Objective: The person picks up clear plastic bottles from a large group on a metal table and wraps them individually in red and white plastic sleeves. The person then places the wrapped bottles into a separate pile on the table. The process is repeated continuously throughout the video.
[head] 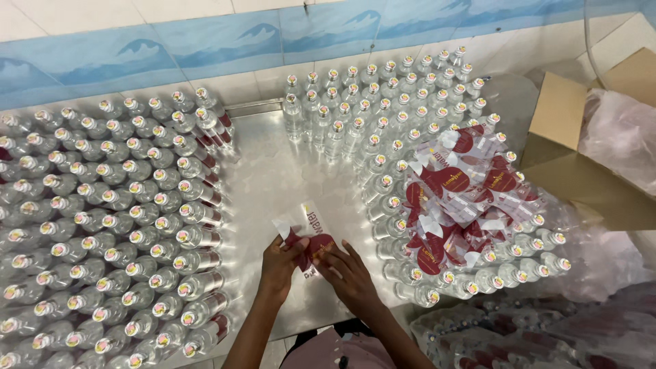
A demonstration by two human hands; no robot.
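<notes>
Label sleeve point(311, 232), white with a dark red patch, sits between your two hands over the bare middle of the steel table point(273, 178), its upper end tilting away from you. Your left hand point(279, 265) pinches its lower left edge with fingers closed on it, and your right hand point(347, 270) holds the lower right part, thumb and fingers pressed to the same sleeve. Just to the right, a loose heap of labels point(458, 198) in the same red and white lies on top of a block of clear capped bottles point(383, 116) that runs up to the tiled wall point(205, 41). On the left, well apart from your hands, stands a bigger block of labelled bottles point(116, 219). At the far right sits an open cardboard box point(567, 137) with a plastic bag inside.
</notes>
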